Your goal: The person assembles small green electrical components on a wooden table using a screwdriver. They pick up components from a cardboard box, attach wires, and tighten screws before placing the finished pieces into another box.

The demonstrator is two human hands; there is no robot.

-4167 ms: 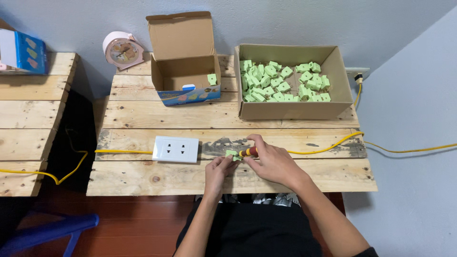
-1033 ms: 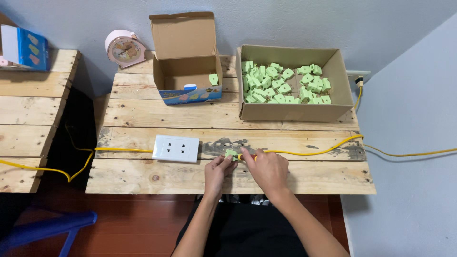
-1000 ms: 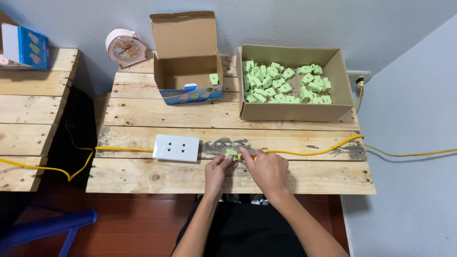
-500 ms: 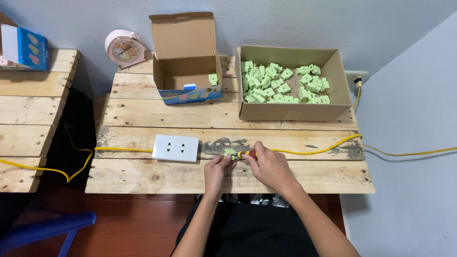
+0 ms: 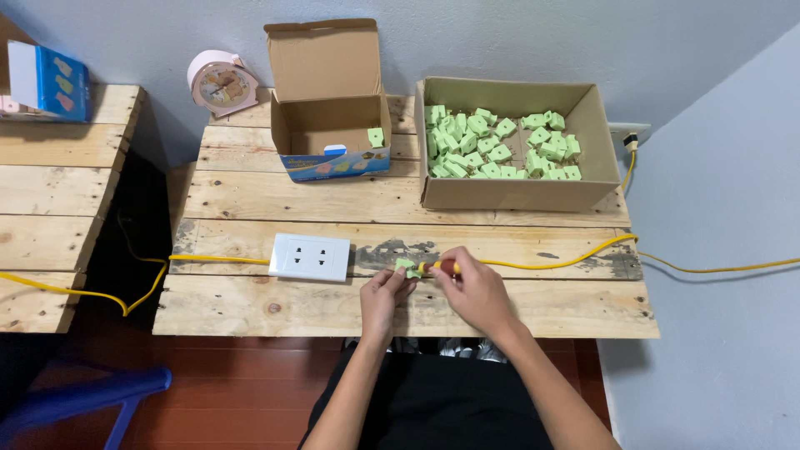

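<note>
Even, soft indoor light, bright and sharp throughout, with faint shadows and no glare.

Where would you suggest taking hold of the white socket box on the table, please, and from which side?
Probably by its two long edges, coming straight down from above. The white socket box lies flat on the wooden table, with bare wood before and behind it. A yellow cable leaves its left short end, so that end is poorer. Both hands are busy to its right.
</note>
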